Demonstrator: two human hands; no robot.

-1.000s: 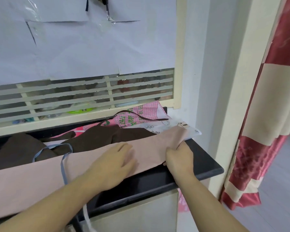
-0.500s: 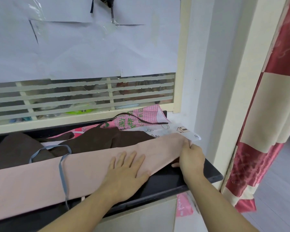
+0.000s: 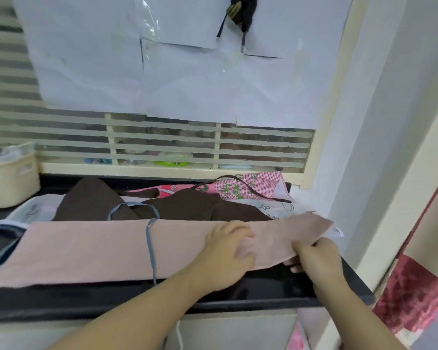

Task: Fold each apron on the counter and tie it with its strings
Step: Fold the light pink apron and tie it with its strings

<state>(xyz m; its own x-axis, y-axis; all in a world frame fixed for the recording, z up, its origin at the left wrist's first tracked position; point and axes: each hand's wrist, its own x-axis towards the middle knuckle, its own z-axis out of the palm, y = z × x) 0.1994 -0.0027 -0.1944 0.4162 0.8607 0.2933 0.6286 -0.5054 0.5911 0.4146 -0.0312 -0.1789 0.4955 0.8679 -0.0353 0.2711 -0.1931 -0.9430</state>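
A long pink apron point(image 3: 91, 251), folded into a band, is laid along the front of the black table point(image 3: 263, 291), and everything else is placed here relative to it. Behind the pink apron, a papered window with pale horizontal slats point(image 3: 162, 145) is seen above the table's back edge. To the far right of the pink apron, a red and cream curtain point(image 3: 415, 286) is hung beside a cream door frame. Just behind the pink apron, a dark brown apron point(image 3: 187, 205) is spread in a loose heap, and behind that a pink checked apron with green print point(image 3: 250, 188) is crossed by a dark strap. A white printed cloth point(image 3: 278, 210) is laid behind the pink apron's right end. Behind its left end, a cream basket point(image 3: 8, 183) is set on the table. A blue-grey string point(image 3: 151, 248) is draped across the pink apron, looped onto the brown one at the back and hung over the front edge.

The left hand point(image 3: 225, 253) is rested on the pink apron right of its middle, its fingers loosely bent over the cloth and holding nothing. The right hand point(image 3: 314, 256) is closed on the front edge of the pink apron's right end, which is pinched and lifted slightly off the table.
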